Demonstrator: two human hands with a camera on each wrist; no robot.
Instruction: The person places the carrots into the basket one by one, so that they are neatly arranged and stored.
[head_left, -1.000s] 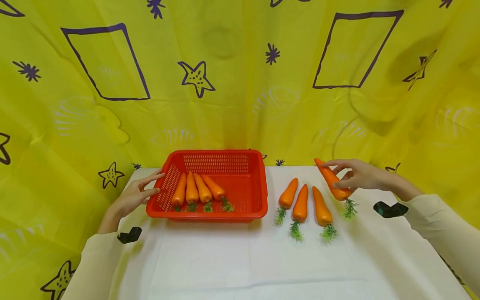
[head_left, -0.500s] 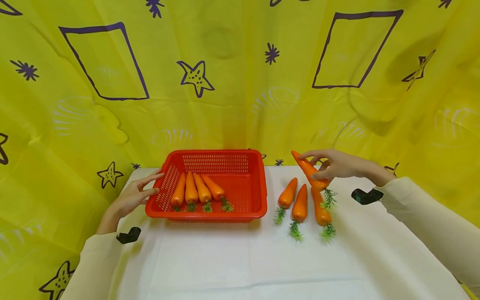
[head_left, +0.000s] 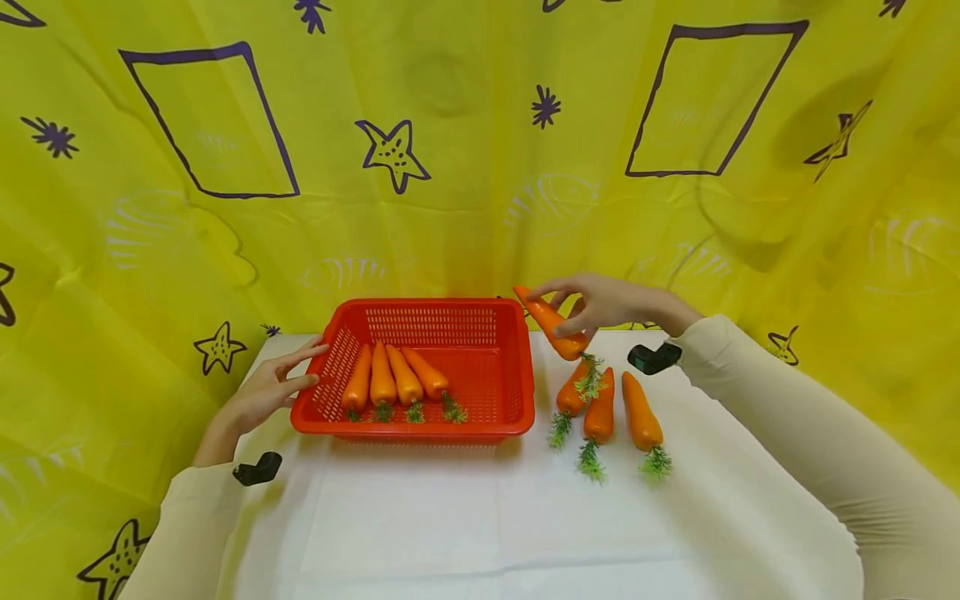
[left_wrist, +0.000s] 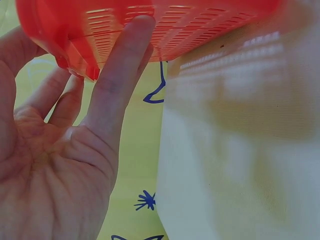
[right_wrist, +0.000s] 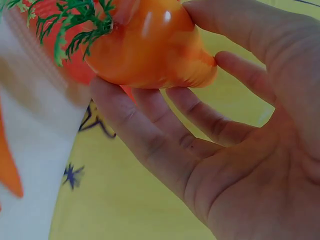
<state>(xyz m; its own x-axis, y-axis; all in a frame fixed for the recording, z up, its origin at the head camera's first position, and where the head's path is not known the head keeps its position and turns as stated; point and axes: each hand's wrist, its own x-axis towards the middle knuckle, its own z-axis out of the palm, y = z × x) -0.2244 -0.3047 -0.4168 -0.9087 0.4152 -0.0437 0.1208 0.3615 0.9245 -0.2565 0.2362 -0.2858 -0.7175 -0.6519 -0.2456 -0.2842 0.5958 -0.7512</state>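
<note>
My right hand (head_left: pixel 611 302) grips an orange carrot (head_left: pixel 553 321) with a green leafy top, above the table by the basket's right rim. In the right wrist view, fingertips and thumb surround the carrot's (right_wrist: pixel 145 50) thick body. My left hand (head_left: pixel 258 398) touches the left side of a red slotted basket (head_left: pixel 480 428); its thumb (left_wrist: pixel 120 70) lies straight against the wall in the left wrist view. Several carrots (head_left: pixel 382 379) lie side by side in the basket's left part. Three more carrots (head_left: pixel 642 414) lie on the table right of the basket, the leftmost partly hidden by the held one.
A white cloth (head_left: pixel 420 508) covers the table. Directly behind the basket hangs a yellow curtain (head_left: pixel 465 233) with star and frame drawings, also wrapping both sides. Black devices (head_left: pixel 655 358) are worn at both wrists.
My right hand has carried the carrot leftward, passing over the carrots on the table, from the far right to beside the basket. The left hand and basket stay put.
</note>
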